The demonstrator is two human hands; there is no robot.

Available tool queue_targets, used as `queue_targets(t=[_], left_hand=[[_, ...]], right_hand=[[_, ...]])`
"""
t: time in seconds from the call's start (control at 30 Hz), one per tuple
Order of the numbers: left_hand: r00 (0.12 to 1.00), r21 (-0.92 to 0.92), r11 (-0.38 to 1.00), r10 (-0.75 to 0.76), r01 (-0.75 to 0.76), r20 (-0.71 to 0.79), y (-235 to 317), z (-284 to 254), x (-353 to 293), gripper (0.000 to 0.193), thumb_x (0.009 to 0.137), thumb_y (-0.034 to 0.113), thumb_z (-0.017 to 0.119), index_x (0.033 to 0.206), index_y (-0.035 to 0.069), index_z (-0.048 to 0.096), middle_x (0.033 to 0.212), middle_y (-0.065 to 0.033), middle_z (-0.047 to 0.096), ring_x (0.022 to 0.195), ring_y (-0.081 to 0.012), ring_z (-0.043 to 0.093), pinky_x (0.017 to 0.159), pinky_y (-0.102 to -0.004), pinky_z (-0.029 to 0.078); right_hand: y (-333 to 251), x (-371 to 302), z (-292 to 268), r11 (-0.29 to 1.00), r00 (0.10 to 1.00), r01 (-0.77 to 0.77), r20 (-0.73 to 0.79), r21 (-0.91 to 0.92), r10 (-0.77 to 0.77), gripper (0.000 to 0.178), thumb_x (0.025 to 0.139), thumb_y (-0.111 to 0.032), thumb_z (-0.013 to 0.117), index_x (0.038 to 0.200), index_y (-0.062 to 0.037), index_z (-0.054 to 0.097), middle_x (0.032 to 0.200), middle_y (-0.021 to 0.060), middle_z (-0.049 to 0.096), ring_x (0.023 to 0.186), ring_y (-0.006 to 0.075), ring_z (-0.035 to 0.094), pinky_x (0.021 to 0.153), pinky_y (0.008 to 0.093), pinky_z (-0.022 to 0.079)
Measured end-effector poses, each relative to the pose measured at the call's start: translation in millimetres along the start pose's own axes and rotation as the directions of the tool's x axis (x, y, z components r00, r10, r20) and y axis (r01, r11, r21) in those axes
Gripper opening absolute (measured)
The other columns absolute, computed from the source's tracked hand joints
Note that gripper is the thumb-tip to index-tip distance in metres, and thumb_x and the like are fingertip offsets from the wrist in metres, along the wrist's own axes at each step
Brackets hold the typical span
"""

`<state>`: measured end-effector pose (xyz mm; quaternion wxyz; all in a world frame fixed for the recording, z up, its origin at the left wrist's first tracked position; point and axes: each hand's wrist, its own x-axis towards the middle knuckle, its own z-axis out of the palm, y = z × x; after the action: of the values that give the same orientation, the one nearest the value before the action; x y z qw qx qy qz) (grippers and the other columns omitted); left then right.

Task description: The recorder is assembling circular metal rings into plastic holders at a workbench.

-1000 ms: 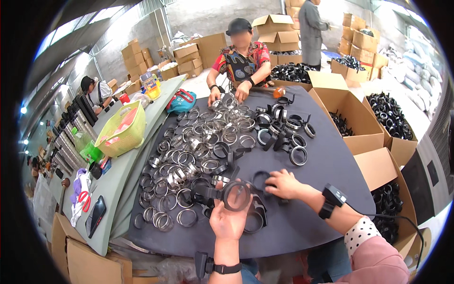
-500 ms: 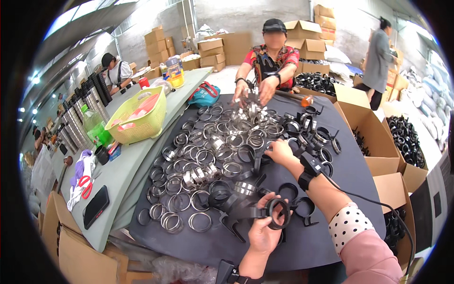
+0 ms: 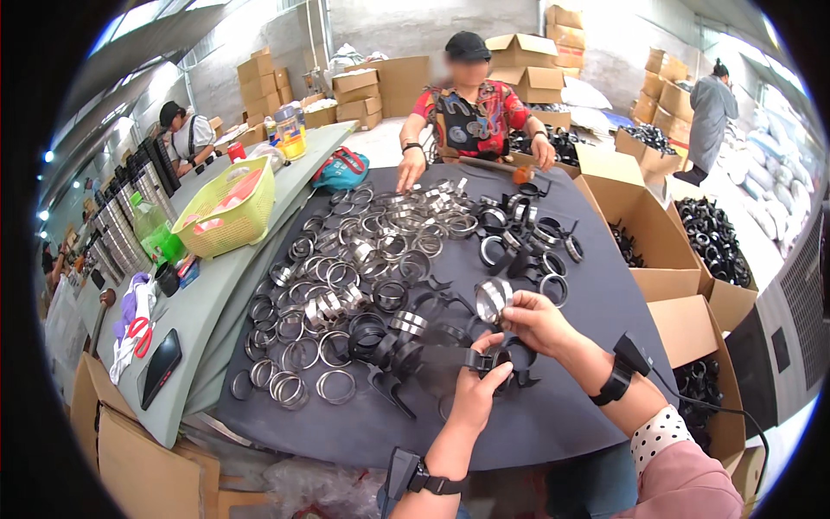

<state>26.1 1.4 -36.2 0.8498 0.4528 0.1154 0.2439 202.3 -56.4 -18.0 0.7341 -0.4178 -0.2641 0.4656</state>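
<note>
My left hand [image 3: 474, 394] is closed around a black plastic ring with a handle [image 3: 450, 356], held over the near part of the dark table. Just above it, my right hand [image 3: 543, 323] pinches a shiny metal ring [image 3: 494, 299] by its right side. The fingers of my right hand partly cover the black ring's opening. Left of my hands lie more black ringed handles [image 3: 389, 389] and a short stack of metal rings [image 3: 408, 323]. Beyond them spreads a large heap of loose metal rings [image 3: 343, 275]. Further black ringed handles [image 3: 546, 232] lie to the far right.
Across the dark table [image 3: 596, 346], a co-worker [image 3: 471, 117] rests one hand on the heap. A green side table [image 3: 203, 333] at left bears a yellow-green basket [image 3: 226, 227], a phone [image 3: 161, 368] and red scissors [image 3: 138, 333]. Open cartons [image 3: 644, 225] with black parts stand at right.
My right hand has come back from the heap's edge with a metal ring, close to the black ringed handle in my left hand. The co-worker's hands have moved apart. The view has shifted.
</note>
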Motion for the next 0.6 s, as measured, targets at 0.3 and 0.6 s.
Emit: queue_targets(t=[0.3,0.6], left_hand=[[0.945,0.047,0.996,-0.081,0.07,0.317,19.2,18.0,-13.9,0.06,0.077,0.015,0.061,0.133,-0.002,0.045,0.118,-0.0153,0.058,0.109,-0.0233,0.057,0.094,-0.0369,0.048],[0.963,-0.09,0.974,-0.185,0.206,0.198,29.2,-0.1,-15.7,0.049,0.079,0.018,0.059,0.124,-0.002,0.053,0.11,-0.0117,0.062,0.105,-0.0274,0.06,0.079,-0.0435,0.053]], right_hand=[[-23.4,-81.3,12.1,0.789,0.999,0.025,-0.004,-0.614,-0.034,0.006,0.082,0.003,0.067,0.086,-0.0003,0.064,0.083,0.0038,0.066,0.078,0.0098,0.062,0.072,0.0258,0.05],[-39.7,-109.0,-17.6,0.954,0.992,0.129,-0.041,0.271,-0.123,0.004,0.092,-0.008,0.058,0.09,-0.0063,0.059,0.09,0.0082,0.064,0.091,0.0205,0.062,0.079,0.0343,0.05]])
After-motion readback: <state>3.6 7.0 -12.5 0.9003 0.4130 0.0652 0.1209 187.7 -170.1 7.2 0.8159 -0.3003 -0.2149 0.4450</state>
